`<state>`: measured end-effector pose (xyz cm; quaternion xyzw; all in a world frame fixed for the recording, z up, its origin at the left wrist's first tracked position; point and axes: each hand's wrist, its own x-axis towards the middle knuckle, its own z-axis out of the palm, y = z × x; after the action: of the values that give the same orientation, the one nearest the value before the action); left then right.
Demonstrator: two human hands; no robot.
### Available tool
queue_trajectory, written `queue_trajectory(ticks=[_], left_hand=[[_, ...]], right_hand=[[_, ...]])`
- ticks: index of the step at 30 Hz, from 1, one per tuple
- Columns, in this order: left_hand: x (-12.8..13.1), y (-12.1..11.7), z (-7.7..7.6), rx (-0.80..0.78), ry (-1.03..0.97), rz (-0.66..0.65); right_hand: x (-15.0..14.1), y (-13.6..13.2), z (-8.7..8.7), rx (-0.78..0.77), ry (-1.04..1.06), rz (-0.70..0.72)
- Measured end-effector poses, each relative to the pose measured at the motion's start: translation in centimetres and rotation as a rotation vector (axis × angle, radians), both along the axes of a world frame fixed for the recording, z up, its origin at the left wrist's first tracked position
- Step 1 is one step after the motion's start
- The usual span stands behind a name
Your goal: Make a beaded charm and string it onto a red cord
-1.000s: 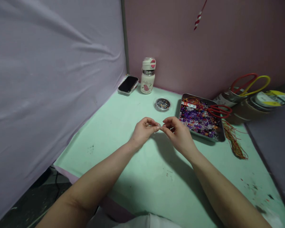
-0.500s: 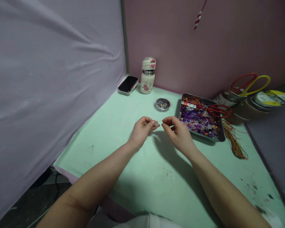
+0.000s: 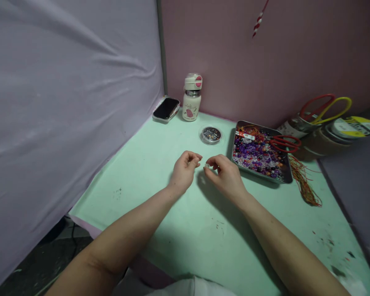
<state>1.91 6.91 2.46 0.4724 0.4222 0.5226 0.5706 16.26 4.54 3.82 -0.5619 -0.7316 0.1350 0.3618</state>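
My left hand and my right hand hover close together over the mint-green table top, both with fingers curled in a pinch. A small clear bead sits at the fingertips of my right hand. My left hand's fingertips are pressed together a short way left of it; whatever they hold is too small to see. A metal tray full of purple, clear and orange beads lies just right of my right hand.
Red scissors lie across the tray. A small round tin, a white bottle and a phone stand at the back. Orange cords and tape rolls with scissors are at the right. Fabric walls close off left and back.
The hands' fingertips met a second ago, then drew slightly apart. The clear bead was at my left fingertips half a second ago and is now at my right hand's, which has moved left.
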Motion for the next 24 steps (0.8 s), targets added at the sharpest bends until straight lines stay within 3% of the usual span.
queue_trajectory(ticks=[3,8,10,16,18,22,24], left_hand=[[-0.2,0.4,0.3,-0.036,-0.047,0.078],[-0.2,0.6,0.5,-0.200,-0.177,0.023],[-0.2,0.7,0.3,-0.230,-0.202,0.059],[-0.3,0.9,-0.1,-0.094,0.030,0.290],[-0.3,0.6,0.2,-0.009,0.116,0.251],[0.0,-0.2,0.4,0.124,0.277,0.028],[0.0,-0.4,0.2,0.162,0.320,0.004]], right_hand=[[-0.1,0.0,-0.1,-0.040,0.008,0.007],[-0.2,0.2,0.0,-0.122,0.096,-0.035],[-0.1,0.2,0.1,-0.170,0.174,-0.068],[0.2,0.6,0.4,-0.259,0.401,-0.123],[0.3,0.7,0.3,-0.265,0.465,-0.133],[0.6,1.1,-0.2,-0.271,0.566,-0.117],[0.6,1.1,-0.5,-0.286,0.587,-0.104]])
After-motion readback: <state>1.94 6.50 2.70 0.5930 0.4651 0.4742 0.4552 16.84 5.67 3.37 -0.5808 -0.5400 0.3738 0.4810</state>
